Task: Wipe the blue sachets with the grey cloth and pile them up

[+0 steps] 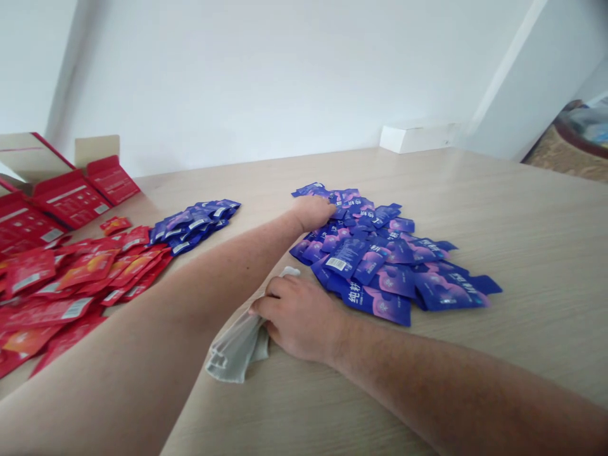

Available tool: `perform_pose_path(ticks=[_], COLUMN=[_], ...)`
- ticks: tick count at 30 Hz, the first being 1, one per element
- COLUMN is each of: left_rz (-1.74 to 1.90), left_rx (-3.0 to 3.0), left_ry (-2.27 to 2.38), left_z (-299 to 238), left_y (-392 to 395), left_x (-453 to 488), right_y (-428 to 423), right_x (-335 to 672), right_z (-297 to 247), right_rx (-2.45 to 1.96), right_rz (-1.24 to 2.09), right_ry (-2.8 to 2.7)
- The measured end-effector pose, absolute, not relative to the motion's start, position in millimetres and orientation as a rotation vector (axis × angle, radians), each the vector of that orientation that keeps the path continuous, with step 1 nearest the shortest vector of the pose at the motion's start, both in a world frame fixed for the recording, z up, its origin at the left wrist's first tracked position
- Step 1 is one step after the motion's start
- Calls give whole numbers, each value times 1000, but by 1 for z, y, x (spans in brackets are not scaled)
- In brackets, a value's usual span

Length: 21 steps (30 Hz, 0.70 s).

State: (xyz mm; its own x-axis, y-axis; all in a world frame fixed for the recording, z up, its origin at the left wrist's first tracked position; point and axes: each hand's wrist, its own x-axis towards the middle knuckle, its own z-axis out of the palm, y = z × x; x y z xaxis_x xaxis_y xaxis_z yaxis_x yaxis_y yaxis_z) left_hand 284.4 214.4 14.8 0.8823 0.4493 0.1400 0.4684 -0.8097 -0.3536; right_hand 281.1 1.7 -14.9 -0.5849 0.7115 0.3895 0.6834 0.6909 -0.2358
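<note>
My left hand (313, 212) reaches to the far left side of a pile of blue-purple sachets (365, 253). Its fingers are curled down onto the sachets, and their tips are partly hidden. Nearer to me, my right hand (301, 316) is closed around a folded whitish cloth (240, 348). A small light end of the cloth sticks out above the fingers, while the rest hangs down to the left over the table. The sachets lie overlapping just beyond and to the right of the right hand.
On the left lie a heap of red sachets (90, 266) and a smaller stack of blue sachets (194, 221). Opened red cartons (71, 196) stand behind them. A white box (418, 136) sits by the wall at the back of the wooden table (536, 247).
</note>
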Motion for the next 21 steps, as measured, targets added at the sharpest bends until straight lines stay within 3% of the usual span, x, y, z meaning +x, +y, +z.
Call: perform_pose_path(ticks=[8,21], left_rz=[-308,-562], left_rx=[-2557,-2763], left_ry=[-631,-1440], left_z=[26,38], left_y=[208,104], left_x=[258,60], right_y=[2,-35], right_x=[280,250], right_z=[-17,6], right_rx=[-1077,-730], right_rz=[67,91], right_ry=[-2436,-2227])
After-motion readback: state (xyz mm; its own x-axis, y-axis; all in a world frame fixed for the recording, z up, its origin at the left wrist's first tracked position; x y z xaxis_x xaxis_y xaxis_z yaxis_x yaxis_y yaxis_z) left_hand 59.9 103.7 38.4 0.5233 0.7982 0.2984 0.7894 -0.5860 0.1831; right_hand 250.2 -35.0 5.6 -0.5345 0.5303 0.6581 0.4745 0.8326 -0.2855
